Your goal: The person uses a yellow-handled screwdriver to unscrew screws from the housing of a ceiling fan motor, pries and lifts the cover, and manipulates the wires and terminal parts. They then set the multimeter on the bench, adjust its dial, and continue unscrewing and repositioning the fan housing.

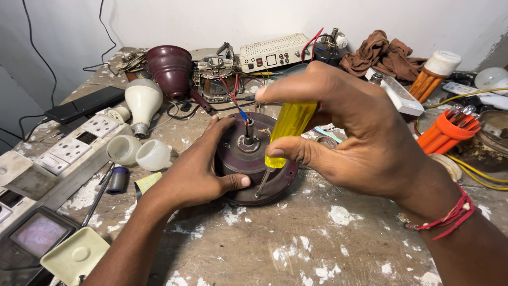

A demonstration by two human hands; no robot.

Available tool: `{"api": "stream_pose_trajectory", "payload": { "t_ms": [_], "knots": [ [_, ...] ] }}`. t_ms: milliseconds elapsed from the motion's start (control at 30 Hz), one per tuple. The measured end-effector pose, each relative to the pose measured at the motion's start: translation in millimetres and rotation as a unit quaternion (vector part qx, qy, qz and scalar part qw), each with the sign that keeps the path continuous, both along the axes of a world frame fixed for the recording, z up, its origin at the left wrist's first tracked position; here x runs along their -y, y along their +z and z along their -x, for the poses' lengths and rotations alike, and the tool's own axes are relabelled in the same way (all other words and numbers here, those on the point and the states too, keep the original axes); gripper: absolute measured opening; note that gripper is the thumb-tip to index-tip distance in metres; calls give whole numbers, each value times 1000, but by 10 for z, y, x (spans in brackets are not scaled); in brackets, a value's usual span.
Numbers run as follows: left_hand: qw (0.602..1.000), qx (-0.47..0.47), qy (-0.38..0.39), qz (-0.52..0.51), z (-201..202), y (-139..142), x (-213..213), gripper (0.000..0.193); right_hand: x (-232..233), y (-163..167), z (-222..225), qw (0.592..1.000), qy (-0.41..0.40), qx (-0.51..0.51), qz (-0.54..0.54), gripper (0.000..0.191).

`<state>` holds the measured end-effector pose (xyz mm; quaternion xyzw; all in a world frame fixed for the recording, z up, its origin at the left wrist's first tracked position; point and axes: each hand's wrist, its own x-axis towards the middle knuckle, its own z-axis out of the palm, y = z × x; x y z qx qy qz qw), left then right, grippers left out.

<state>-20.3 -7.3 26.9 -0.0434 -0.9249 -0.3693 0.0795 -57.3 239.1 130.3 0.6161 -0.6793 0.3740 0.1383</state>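
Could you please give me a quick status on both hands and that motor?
Left hand flat on round motor housing. Right hand grips yellow screwdriver, tip at housing rim. Nothing obstructing.

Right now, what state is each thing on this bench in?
Yellow-handled screwdriver: gripped by right hand, tip on the motor's rim.
Round fan motor: lying flat, steadied by left hand.
White bulb: lying on its side, unlit.
Small screen: dark.

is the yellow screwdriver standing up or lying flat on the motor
Standing up, slightly tilted. The right hand holds the yellow screwdriver with its tip down on the rim of the round motor housing, which the left hand steadies.
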Motion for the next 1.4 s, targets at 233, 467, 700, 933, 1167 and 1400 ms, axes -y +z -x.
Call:
{"api": "stream_pose_trajectory", "payload": {
  "t_ms": [233,467,700,933,1167,1400],
  "knots": [
    [1000,8,7,-6,-1,10,-6,117,-50,58,-55,983,-9,184,-22,54],
    [1000,1,1,-11,1,-17,4,117,-37,-15,19,994,-11,111,11,45],
    [1000,12,9,-7,7,-11,-6,120,32,12,-58,996,-61,67,4,48],
    [1000,11,8,2,-1,13,-27,121,-33,94,-93,985,0,172,-7,49],
    [999,37,23,-6,-8,25,-35,121,36,35,-123,999,-42,17,20,43],
    [1000,16,9,-8,-5,18,-40,120,86,51,-181,999,-34,35,25,49]
  ]
}}
